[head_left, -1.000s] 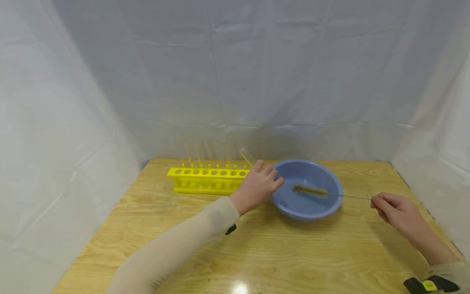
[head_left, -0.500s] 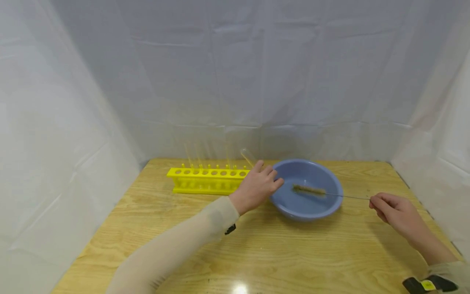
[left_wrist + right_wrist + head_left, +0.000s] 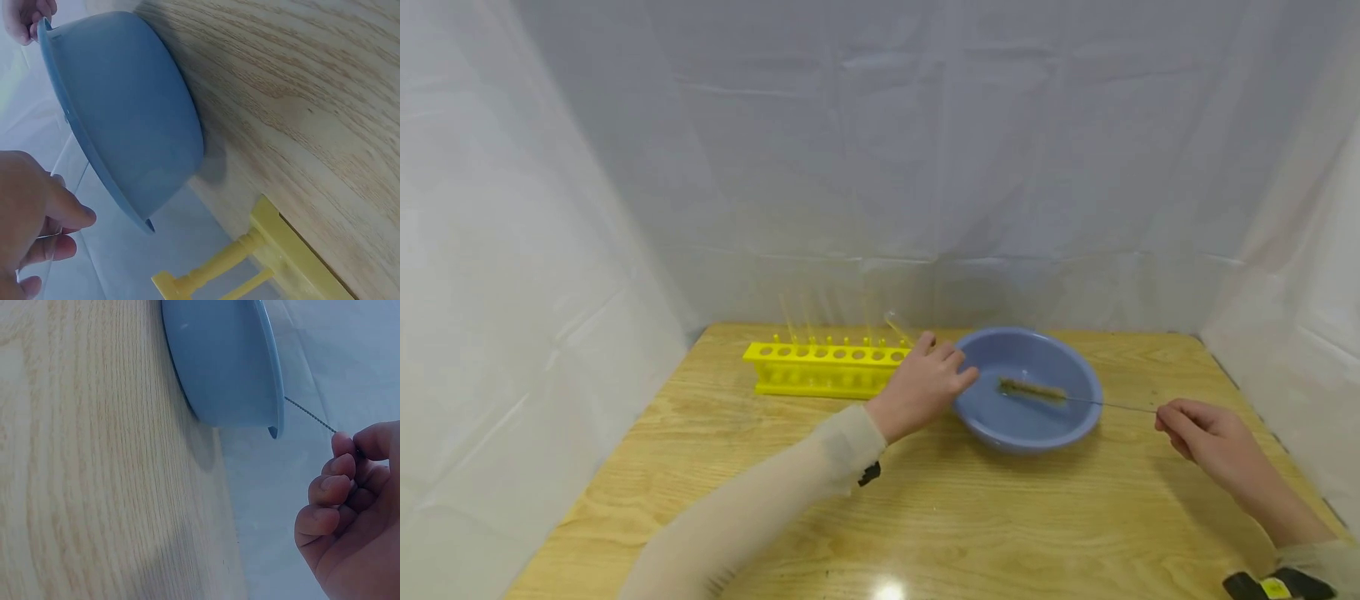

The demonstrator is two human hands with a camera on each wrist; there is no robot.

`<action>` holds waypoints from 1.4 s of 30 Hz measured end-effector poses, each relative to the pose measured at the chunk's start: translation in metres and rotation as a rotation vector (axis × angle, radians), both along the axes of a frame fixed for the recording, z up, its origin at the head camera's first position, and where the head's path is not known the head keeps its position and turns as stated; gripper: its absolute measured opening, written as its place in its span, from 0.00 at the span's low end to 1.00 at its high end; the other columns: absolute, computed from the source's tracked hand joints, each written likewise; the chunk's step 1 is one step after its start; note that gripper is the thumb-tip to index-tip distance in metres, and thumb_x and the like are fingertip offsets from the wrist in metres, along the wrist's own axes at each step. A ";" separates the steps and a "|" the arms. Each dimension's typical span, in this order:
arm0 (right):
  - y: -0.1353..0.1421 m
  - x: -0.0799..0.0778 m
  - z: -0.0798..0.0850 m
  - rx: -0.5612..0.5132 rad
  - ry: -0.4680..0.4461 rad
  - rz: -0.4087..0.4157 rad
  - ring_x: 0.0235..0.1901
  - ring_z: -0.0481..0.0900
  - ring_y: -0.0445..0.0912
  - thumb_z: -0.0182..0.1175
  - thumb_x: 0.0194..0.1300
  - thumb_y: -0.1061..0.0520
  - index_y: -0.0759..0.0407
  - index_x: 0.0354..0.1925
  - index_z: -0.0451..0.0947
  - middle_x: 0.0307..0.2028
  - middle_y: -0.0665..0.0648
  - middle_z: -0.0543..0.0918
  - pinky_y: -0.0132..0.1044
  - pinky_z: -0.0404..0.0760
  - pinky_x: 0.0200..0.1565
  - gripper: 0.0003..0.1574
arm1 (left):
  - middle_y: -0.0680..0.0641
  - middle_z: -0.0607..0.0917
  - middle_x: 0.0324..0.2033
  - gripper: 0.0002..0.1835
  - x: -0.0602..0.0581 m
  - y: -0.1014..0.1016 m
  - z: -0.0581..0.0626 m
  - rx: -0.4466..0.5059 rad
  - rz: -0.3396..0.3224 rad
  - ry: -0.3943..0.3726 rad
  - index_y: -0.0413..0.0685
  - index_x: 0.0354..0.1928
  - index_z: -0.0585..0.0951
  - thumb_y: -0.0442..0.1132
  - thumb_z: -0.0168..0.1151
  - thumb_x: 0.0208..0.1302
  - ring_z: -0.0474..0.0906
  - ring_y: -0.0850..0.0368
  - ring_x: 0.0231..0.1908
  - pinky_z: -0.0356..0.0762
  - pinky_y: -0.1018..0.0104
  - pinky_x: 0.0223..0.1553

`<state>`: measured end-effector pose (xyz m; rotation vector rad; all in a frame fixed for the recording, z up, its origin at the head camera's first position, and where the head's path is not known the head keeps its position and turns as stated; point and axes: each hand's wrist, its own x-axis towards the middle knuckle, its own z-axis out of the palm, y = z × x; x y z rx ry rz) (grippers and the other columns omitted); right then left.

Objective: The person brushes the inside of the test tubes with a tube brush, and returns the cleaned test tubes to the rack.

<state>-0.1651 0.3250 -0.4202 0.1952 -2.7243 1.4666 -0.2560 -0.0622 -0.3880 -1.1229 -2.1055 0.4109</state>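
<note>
My left hand (image 3: 922,385) holds a clear glass test tube (image 3: 899,328) beside the blue basin's left rim. Its rounded end sticks up past my fingers toward the back left; where its other end lies I cannot tell. In the left wrist view, thumb and fingers (image 3: 65,247) close around the glass. My right hand (image 3: 1213,442), to the right of the basin (image 3: 1026,435), pinches the thin twisted wire handle (image 3: 309,414) of a test tube brush. The brush's brownish bristles (image 3: 1032,389) are over the inside of the basin.
A yellow test tube rack (image 3: 820,389) stands left of the basin, with several clear tubes (image 3: 787,318) upright at it. All rests on a wooden table (image 3: 970,525), with white sheeting (image 3: 880,167) behind and at both sides.
The test tube's rounded end shifts slightly, first up and right, then back down and left. My right hand and the brush barely move.
</note>
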 end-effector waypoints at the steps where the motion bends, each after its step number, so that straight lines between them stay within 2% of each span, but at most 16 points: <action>1: 0.000 0.000 0.000 -0.001 -0.002 0.000 0.16 0.63 0.51 0.45 0.80 0.42 0.68 0.39 0.75 0.18 0.53 0.67 0.42 0.66 0.22 0.31 | 0.52 0.87 0.41 0.11 0.000 0.000 0.000 -0.008 -0.001 0.005 0.61 0.47 0.84 0.36 0.62 0.68 0.82 0.54 0.44 0.72 0.53 0.52; 4: 0.000 0.001 -0.001 -0.008 -0.001 0.001 0.17 0.64 0.51 0.45 0.80 0.42 0.69 0.39 0.75 0.18 0.53 0.68 0.42 0.66 0.23 0.31 | 0.52 0.87 0.42 0.11 0.001 0.001 -0.001 0.008 0.014 -0.044 0.60 0.48 0.84 0.36 0.60 0.69 0.82 0.54 0.46 0.71 0.53 0.52; 6: 0.000 0.001 -0.002 -0.006 0.003 -0.002 0.17 0.64 0.50 0.45 0.80 0.42 0.69 0.40 0.75 0.18 0.53 0.68 0.42 0.67 0.22 0.30 | 0.53 0.87 0.42 0.12 0.002 0.000 -0.001 0.065 0.026 -0.108 0.60 0.49 0.84 0.35 0.59 0.69 0.82 0.55 0.45 0.70 0.53 0.50; 11: 0.000 0.002 -0.002 -0.004 0.007 0.002 0.17 0.64 0.50 0.45 0.80 0.43 0.69 0.40 0.75 0.18 0.53 0.68 0.42 0.67 0.22 0.30 | 0.54 0.87 0.42 0.12 0.006 -0.003 0.003 0.303 0.045 -0.301 0.58 0.46 0.84 0.33 0.61 0.66 0.81 0.56 0.44 0.67 0.55 0.46; 15: 0.000 0.002 -0.003 -0.009 0.006 0.007 0.17 0.64 0.51 0.45 0.81 0.43 0.69 0.40 0.75 0.18 0.53 0.67 0.42 0.67 0.23 0.30 | 0.55 0.87 0.43 0.10 0.007 -0.006 0.007 0.476 0.041 -0.401 0.55 0.47 0.83 0.34 0.62 0.66 0.81 0.58 0.46 0.66 0.57 0.46; 18: 0.001 0.002 -0.003 -0.002 0.006 0.007 0.17 0.64 0.51 0.44 0.80 0.42 0.69 0.41 0.75 0.18 0.54 0.67 0.42 0.68 0.24 0.30 | 0.53 0.87 0.41 0.10 0.007 -0.009 0.012 0.627 0.000 -0.460 0.52 0.47 0.83 0.35 0.65 0.65 0.81 0.59 0.44 0.66 0.56 0.45; 21: 0.001 0.002 -0.003 0.009 0.008 0.003 0.17 0.65 0.50 0.44 0.80 0.42 0.68 0.41 0.75 0.19 0.54 0.68 0.42 0.68 0.24 0.31 | 0.52 0.86 0.37 0.09 0.009 -0.013 0.019 0.793 -0.070 -0.520 0.49 0.47 0.82 0.34 0.66 0.66 0.81 0.58 0.40 0.66 0.56 0.45; 25: 0.002 0.002 -0.003 0.016 0.011 -0.002 0.17 0.65 0.50 0.44 0.80 0.42 0.68 0.41 0.75 0.19 0.53 0.68 0.42 0.69 0.24 0.31 | 0.48 0.84 0.36 0.08 0.010 -0.022 0.031 0.997 -0.177 -0.611 0.45 0.48 0.79 0.34 0.63 0.69 0.80 0.56 0.38 0.75 0.58 0.47; 28: 0.002 0.002 -0.003 0.017 0.015 -0.003 0.17 0.65 0.51 0.44 0.81 0.42 0.68 0.41 0.75 0.18 0.53 0.68 0.42 0.69 0.25 0.30 | 0.46 0.83 0.37 0.09 0.009 -0.030 0.039 1.145 -0.223 -0.675 0.44 0.51 0.76 0.36 0.60 0.73 0.79 0.55 0.38 0.77 0.58 0.44; 32: 0.001 0.001 -0.002 0.013 0.013 -0.001 0.17 0.64 0.51 0.44 0.80 0.42 0.68 0.41 0.75 0.18 0.53 0.67 0.43 0.68 0.24 0.31 | 0.44 0.80 0.41 0.11 0.004 -0.042 0.047 1.326 -0.223 -0.724 0.45 0.55 0.72 0.41 0.54 0.77 0.75 0.54 0.40 0.72 0.60 0.44; 36: 0.000 0.001 -0.003 0.013 0.019 0.001 0.17 0.64 0.51 0.44 0.81 0.42 0.68 0.40 0.75 0.18 0.53 0.67 0.42 0.68 0.23 0.31 | 0.42 0.76 0.44 0.13 -0.005 -0.055 0.049 1.465 -0.237 -0.754 0.44 0.58 0.68 0.42 0.50 0.79 0.74 0.54 0.42 0.70 0.63 0.45; 42: -0.002 -0.001 -0.004 0.005 0.012 -0.001 0.17 0.65 0.50 0.44 0.80 0.42 0.69 0.40 0.75 0.19 0.53 0.68 0.42 0.69 0.24 0.31 | 0.43 0.73 0.43 0.12 -0.018 -0.066 0.049 1.587 -0.251 -0.746 0.39 0.58 0.64 0.37 0.44 0.81 0.73 0.56 0.43 0.71 0.66 0.48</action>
